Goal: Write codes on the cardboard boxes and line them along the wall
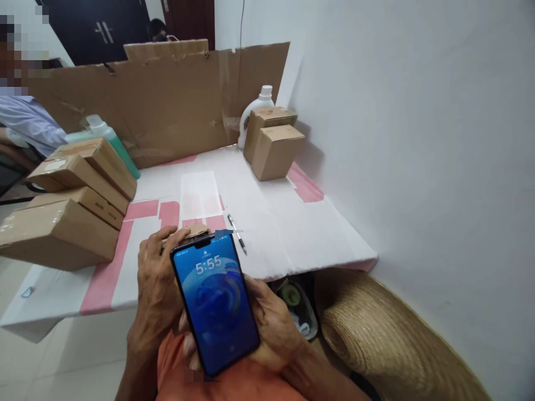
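Phone (217,312): lit, showing 5:55, over the desk's (292,239) near edge
Right hand (276,323): grasping the phone's right side
Left hand (156,273): at its upper left edge; cannot tell whether it grips
Pen (237,234): lying near that desk edge
Brown boxes (83,234): left edge, far right corner

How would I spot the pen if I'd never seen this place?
Start with the white-and-pink table, then find the lit phone at its near edge. Just off the phone's upper right corner lies the pen: slim and black-tipped, unlike the flat white sheet beyond it.
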### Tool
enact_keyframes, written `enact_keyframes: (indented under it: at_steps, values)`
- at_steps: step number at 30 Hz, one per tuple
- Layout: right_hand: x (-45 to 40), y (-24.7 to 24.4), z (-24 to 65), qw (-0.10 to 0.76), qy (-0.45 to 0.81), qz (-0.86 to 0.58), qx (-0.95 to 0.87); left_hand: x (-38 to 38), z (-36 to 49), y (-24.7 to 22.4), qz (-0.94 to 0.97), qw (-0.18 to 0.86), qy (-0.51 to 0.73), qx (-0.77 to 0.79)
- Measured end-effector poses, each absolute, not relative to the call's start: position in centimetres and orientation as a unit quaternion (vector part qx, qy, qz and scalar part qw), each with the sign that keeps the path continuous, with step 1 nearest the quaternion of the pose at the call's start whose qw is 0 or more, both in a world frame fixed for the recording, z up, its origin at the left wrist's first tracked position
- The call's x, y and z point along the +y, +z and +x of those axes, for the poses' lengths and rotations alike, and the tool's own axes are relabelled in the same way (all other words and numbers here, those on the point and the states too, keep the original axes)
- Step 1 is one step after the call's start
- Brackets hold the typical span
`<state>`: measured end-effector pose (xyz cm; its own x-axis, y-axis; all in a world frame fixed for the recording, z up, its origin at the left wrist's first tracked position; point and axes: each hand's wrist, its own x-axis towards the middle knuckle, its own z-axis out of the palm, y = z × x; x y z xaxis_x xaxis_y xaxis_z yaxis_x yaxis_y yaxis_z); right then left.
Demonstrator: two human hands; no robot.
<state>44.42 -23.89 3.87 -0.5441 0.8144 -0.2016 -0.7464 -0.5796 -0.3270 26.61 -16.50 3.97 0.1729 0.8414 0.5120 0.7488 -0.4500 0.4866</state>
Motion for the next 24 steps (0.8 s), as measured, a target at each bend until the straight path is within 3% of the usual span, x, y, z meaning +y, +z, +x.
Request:
enact_keyframes:
  at_steps: [6, 11, 18, 21, 24]
  values:
    - [-22.2, 3.9, 47.5, 0.515, 0.825, -0.181, -0.149, -16.1, 26.4, 4.3, 0.8, -0.025, 0.341, 0.493]
    - [-17.8, -0.4, 51.7, 0.621, 0.722, -0.261, -0.155, -15.6, 26.0, 4.3, 0.797, -0.032, 0.351, 0.49]
    - [-15.1, -6.5, 55.2, 0.628, 0.692, -0.349, -0.064, -15.2, 26.0, 4.2, 0.794, -0.017, 0.345, 0.501]
    - [-15.0, -7.6, 55.5, 0.628, 0.681, -0.366, -0.092, -15.1, 26.1, 4.4, 0.796, -0.017, 0.343, 0.499]
    - [-14.3, -8.9, 56.1, 0.605, 0.616, -0.471, -0.179, -14.8, 26.1, 4.6, 0.798, -0.014, 0.341, 0.497]
